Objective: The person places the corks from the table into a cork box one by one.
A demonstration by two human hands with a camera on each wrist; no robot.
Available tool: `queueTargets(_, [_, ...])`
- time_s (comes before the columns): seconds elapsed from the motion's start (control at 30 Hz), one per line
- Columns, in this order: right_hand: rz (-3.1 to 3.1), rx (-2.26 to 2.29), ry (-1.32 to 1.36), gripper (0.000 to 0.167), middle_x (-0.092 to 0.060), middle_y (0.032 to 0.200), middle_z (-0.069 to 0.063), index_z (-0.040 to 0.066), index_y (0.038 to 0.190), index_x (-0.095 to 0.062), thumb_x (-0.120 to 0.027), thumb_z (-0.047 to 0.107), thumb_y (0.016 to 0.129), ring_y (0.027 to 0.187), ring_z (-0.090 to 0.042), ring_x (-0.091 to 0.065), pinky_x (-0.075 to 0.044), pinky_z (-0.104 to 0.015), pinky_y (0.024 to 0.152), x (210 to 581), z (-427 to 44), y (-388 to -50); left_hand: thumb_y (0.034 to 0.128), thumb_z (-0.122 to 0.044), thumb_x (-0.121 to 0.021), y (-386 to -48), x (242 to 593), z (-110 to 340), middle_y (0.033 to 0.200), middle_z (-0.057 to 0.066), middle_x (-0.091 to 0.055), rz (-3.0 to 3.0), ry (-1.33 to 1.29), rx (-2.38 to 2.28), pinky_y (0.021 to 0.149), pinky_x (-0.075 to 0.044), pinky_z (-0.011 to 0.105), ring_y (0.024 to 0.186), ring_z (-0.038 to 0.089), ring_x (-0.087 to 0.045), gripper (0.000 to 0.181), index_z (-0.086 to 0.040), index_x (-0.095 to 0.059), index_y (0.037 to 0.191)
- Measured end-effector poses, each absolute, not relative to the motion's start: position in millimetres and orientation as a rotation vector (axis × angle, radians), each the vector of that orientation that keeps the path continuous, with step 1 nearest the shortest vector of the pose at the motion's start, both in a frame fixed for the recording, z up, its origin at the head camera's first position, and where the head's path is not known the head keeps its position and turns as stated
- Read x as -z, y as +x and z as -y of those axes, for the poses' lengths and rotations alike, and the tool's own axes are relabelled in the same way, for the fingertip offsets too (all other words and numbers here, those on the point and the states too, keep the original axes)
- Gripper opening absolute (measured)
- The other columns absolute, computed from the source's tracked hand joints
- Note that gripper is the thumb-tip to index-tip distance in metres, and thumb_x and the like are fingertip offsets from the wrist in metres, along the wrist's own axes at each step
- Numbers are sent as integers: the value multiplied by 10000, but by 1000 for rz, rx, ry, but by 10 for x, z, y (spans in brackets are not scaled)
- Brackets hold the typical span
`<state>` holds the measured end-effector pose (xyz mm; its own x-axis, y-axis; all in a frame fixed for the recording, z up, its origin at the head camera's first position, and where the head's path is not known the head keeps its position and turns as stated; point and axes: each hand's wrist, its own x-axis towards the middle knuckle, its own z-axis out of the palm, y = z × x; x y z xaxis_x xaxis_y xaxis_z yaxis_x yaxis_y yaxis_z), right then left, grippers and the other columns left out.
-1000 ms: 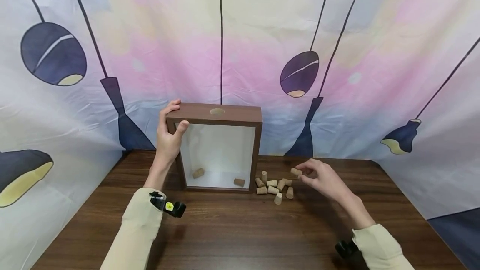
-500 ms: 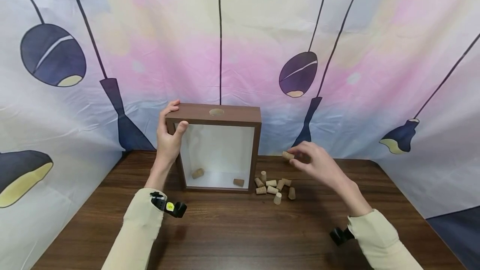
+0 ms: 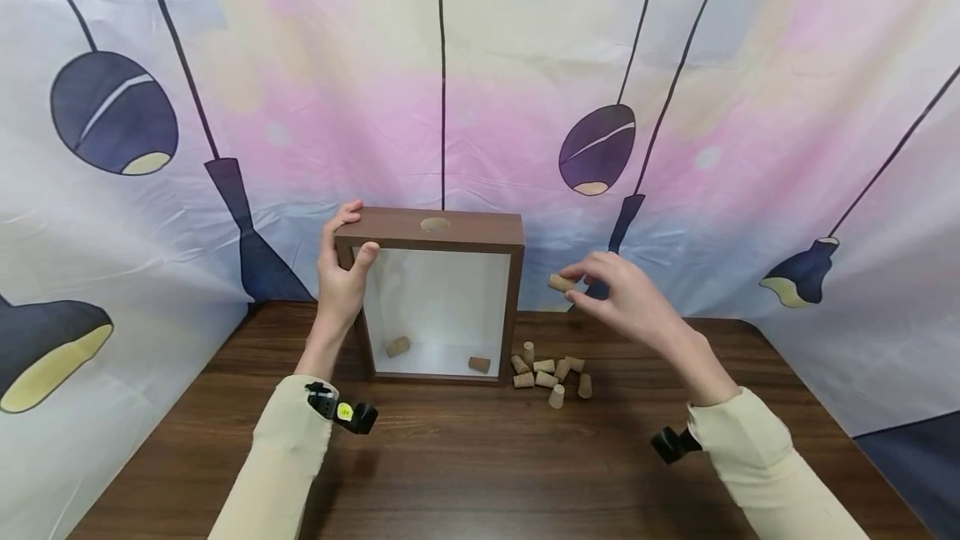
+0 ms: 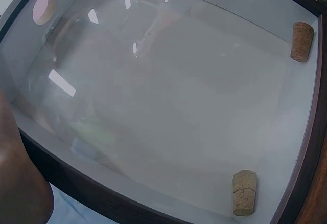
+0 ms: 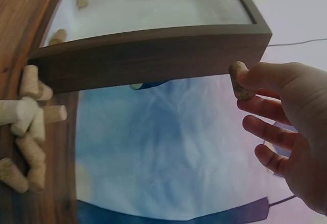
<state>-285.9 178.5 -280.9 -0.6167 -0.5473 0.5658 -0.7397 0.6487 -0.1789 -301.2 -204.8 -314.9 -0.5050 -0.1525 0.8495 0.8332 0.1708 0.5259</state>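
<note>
Brown wood frames the box (image 3: pixel 480 231), which stands upright on the table (image 3: pixel 480 465) with its clear front (image 3: pixel 442 298) towards the person and a round hole (image 3: pixel 435 224) in its top. The left hand (image 3: pixel 341 280) grips its upper left corner, thumb on the front, fingers over the top; that hold probably steadies the box, and it leaves the hole uncovered. Thumb and forefinger of the right hand (image 3: pixel 626 294) pinch a single cork (image 3: pixel 559 282) near one end, which leaves the other end jutting towards the box; the remaining fingers are apart and loosely bent. Two corks (image 3: pixel 398 346) sit on the box's floor, well apart. Loose corks (image 3: pixel 546 379) cluster just beside the lower right corner, presumably for a short reach; some stand, others lie.

In the head view, a gap separates the pinched cork from the box's right side. The cork is lower than the top edge, so the upper right corner looks like the nearest thing to knock. Patterned cloth (image 3: pixel 510 123) hangs near the box's back, leaving little room there, while the air above is open.
</note>
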Motion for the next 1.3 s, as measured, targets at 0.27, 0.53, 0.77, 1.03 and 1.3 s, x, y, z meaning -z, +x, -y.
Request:
queueTargets(0.27, [2338,-566,1014,240,-697,1051,-13,136,1140,-727,-741,185,906,930,-185,-614,-502,-371,784,2561,-1691,-2823,914,-439,-700,-3025,3160,2047,1485,267,-413,1587,-663,1466,1215,-158,427,1463,226,-340,718,123,-434,1273])
queueTargets(0.53, [2220,-574,1065,228,-704,1039,-37,109,1114,-732,-752,129,887,909,-197,-619,-498,-370,787,2338,-1612,-2793,909,-448,-703,-3045,3181,2034,1483,249,-425,1573,-667,1474,1211,-162,423,1453,222,-353,722,118,-440,1272])
queueTargets(0.77, [2184,-554,1137,232,-708,1038,-40,99,1118,-729,-748,145,892,920,-218,-639,-503,-378,830,2117,-1392,-2779,919,-431,-697,-3049,3183,2043,1484,258,-413,1567,-680,1473,1211,-159,436,1459,246,-341,705,119,-434,1273])
queueTargets(1.03, [2241,-509,1183,224,-692,1028,-37,97,1134,-725,-700,172,925,953,-213,-624,-482,-359,876,1909,-1037,-2816,918,-419,-702,-3059,3178,2044,1482,281,-404,1542,-698,1478,1206,-190,394,1462,260,-339,713,139,-426,1266])
queueTargets(1.3, [2350,-394,1185,240,-675,1053,-47,99,1167,-717,-674,185,947,994,-224,-638,-493,-356,895,1822,-711,-2901,926,-396,-699,-3067,3176,2026,1478,294,-397,1535,-696,1492,1203,-188,385,1456,242,-347,692,139,-425,1268])
